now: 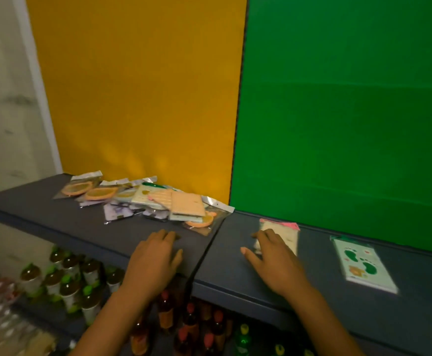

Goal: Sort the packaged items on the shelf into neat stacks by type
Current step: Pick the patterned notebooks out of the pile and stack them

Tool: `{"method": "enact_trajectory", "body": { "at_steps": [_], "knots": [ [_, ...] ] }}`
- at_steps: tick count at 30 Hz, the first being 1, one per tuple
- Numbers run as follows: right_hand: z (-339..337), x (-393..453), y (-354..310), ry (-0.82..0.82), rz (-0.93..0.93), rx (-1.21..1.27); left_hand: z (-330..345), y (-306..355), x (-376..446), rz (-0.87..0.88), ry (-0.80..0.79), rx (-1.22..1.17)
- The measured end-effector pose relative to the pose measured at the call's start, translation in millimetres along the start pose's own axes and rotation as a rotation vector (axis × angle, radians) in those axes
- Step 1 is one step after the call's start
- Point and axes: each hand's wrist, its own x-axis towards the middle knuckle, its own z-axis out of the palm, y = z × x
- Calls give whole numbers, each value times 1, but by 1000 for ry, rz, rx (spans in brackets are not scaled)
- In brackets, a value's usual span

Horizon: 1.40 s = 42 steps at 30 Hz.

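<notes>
I can't read a single word, brand or number here. The packet with green footprints (362, 263) carries pictures only, and any printing on the heap of packets (145, 201) is too blurred to make out.

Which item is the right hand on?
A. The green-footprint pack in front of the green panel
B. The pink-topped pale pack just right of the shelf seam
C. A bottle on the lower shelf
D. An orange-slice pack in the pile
B: the right hand lies with fingers spread on the pink-topped pack; the footprint pack and the pile lie untouched.
</notes>
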Motion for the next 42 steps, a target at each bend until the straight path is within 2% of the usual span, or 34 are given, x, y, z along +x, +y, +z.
{"method": "enact_trajectory", "body": {
  "at_steps": [9, 21, 25, 31, 35, 42],
  "knots": [
    [35, 53, -68, -35, -73, 16, -15, -77, 8, -121, 76, -64],
    [75, 153, -55, -39, -72, 99, 23, -90, 111, -167, 55, -189],
    [83, 186, -41, -35, -49, 80, 44, -84, 159, -262, -19, -212],
    [101, 222, -18, -76, 4, 65, 79, -76, 201, -404, -230, -73],
    [110, 236, -13, -63, 27, 45, 90, -88, 212, -438, -253, -146],
    [118, 242, -19, -82, 26, 79, 69, -120, 218, -488, -282, -358]
  ]
}}
